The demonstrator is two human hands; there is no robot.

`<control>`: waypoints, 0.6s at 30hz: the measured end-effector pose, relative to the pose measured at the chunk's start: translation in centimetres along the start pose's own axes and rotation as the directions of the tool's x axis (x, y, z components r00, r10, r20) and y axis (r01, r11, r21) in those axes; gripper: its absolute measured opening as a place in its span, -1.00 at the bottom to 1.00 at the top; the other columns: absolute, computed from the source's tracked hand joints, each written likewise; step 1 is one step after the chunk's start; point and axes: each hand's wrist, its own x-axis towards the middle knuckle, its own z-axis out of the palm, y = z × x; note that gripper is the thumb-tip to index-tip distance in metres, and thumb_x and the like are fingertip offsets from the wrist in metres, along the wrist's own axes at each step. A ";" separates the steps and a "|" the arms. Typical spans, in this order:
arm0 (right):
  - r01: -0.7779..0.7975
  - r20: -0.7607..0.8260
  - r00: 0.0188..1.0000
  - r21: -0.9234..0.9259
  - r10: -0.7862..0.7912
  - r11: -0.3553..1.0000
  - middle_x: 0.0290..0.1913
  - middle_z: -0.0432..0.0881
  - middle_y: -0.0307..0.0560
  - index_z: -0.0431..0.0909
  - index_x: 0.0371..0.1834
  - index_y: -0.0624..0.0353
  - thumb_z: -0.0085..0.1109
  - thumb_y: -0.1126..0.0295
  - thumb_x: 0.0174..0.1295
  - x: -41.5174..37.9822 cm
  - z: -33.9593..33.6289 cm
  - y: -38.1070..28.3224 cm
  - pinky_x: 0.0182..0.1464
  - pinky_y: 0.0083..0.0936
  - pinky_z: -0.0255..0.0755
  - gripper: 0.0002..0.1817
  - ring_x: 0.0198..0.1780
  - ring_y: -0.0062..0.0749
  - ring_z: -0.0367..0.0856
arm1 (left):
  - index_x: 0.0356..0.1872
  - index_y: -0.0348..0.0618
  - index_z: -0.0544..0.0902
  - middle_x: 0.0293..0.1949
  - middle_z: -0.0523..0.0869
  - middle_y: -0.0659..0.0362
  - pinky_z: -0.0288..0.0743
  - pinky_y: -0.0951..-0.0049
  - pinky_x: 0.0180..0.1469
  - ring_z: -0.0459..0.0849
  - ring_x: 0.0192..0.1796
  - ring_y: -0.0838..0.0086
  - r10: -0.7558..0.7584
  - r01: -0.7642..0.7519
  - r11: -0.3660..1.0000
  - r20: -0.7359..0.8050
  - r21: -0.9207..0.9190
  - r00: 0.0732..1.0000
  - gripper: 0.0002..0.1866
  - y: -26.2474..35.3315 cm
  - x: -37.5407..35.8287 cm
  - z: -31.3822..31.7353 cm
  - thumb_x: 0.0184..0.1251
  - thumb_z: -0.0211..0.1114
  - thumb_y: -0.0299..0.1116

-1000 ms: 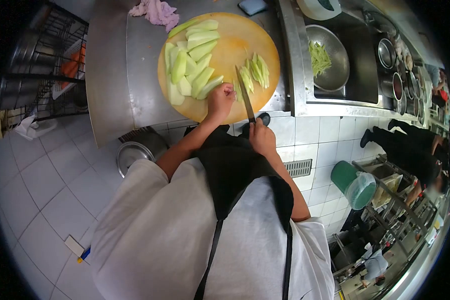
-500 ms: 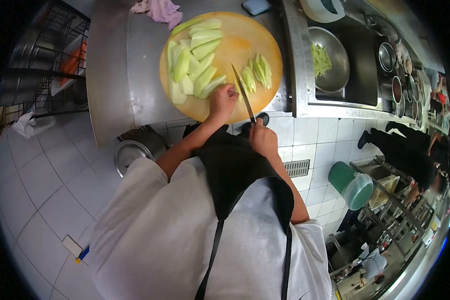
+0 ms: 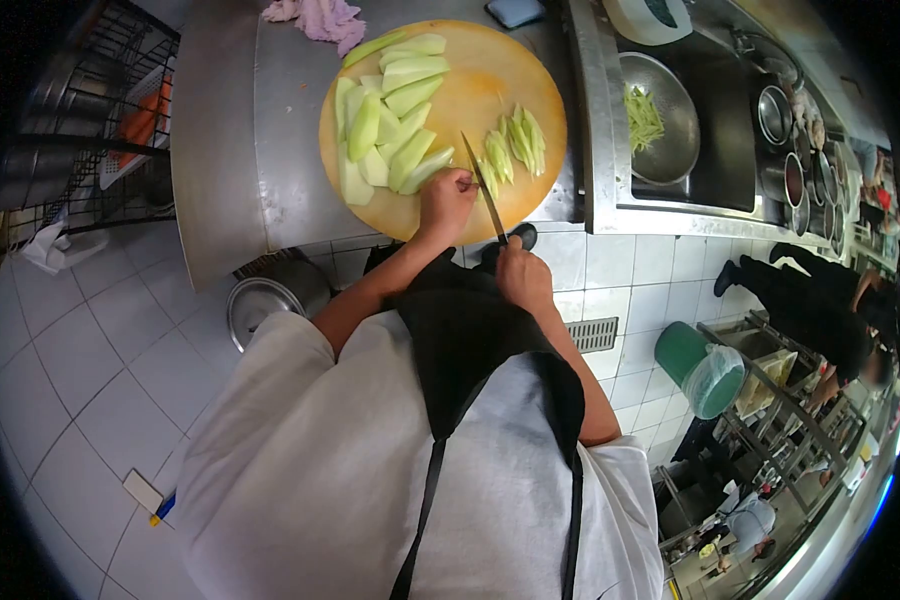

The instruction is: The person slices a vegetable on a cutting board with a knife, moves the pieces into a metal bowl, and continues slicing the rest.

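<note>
The right hand [image 3: 525,274] has its fingers wrapped round the handle of the knife [image 3: 483,184], its blade slanting over the round board [image 3: 475,92] on the desk [image 3: 290,150]; it looks stiff and fairly light, best held there. The left hand [image 3: 446,204] has curled fingers just beside the blade; whether they pinch anything cannot be told. Pale green wedges [image 3: 414,94] on the board's left and sliced strips [image 3: 526,142] on its right look light, crisp and probably slippery, the strips fragile, the wedges best pressed from above.

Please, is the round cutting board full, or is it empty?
The cutting board is partly full: big green pieces lie at left, thin slices at right, with bare surface showing between.
</note>
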 end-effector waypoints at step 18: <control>0.047 -0.009 0.999 0.151 -0.046 0.987 -0.48 0.67 0.36 0.47 -0.21 0.30 0.08 0.32 0.47 2.2 -0.6 1.1 -0.30 0.13 0.58 -0.78 -0.39 0.33 0.71 | -0.10 -0.30 0.71 -0.29 0.79 0.07 0.68 0.37 -0.13 0.80 -0.26 0.35 0.016 -0.016 1.000 0.069 -0.006 0.998 -0.72 -0.5 -0.1 0.3 0.17 0.52 -0.54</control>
